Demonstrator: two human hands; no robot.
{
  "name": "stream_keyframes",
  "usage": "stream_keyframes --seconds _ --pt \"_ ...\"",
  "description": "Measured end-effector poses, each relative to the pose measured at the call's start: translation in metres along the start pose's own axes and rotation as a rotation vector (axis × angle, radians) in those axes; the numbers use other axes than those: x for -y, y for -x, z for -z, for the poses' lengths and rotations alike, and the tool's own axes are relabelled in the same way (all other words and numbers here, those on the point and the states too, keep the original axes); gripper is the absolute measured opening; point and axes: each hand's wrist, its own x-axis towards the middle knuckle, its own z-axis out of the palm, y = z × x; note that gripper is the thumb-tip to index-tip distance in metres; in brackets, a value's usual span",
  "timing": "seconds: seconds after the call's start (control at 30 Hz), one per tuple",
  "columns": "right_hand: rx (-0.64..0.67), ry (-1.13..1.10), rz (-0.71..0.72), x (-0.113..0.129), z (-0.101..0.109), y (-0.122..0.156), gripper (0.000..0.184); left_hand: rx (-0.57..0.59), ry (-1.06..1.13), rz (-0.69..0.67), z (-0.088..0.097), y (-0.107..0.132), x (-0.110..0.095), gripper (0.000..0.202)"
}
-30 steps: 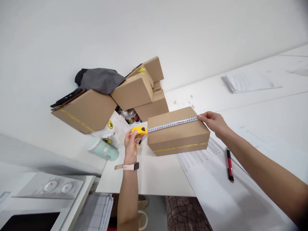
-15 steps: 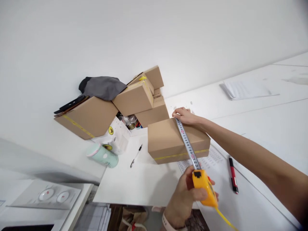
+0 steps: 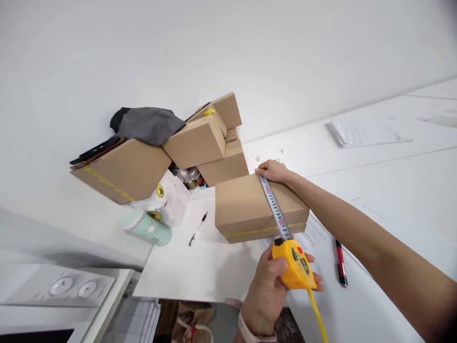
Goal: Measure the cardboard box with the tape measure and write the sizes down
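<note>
A brown cardboard box with a yellow tape band lies on the white table. My left hand grips the yellow tape measure case just in front of the box's near edge. The metal tape blade runs across the box top from near edge to far edge. My right hand presses the blade's end down on the box's far edge with closed fingers.
A pile of cardboard boxes with a grey cloth stands against the wall. A mint bottle and white packet lie left of the box, a black pen beside it. A red-black marker lies on printed sheets.
The tape went from lying along the box's length to across its width. My left hand came round to the near side with the case, and the blade has since shortened slightly.
</note>
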Motion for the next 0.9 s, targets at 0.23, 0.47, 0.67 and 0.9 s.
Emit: stream_keyframes --seconds 0.23,0.47,0.67,0.9 --pt "-0.017 -0.019 0.006 -0.002 0.000 -0.001 0.028 -0.035 -0.025 0.003 -0.002 -0.002 0.006 0.062" --pt "-0.040 -0.102 0.039 0.001 0.001 0.002 0.034 -0.045 -0.091 0.007 -0.001 -0.003 0.002 0.059" --pt "-0.544 -0.632 0.058 -0.022 0.009 0.035 0.039 -0.235 -0.311 -0.214 0.020 0.035 -0.019 0.072" --pt "-0.409 -0.609 -0.127 -0.088 -0.019 0.139 0.053 -0.584 -0.560 -0.473 0.110 0.066 -0.057 0.079"
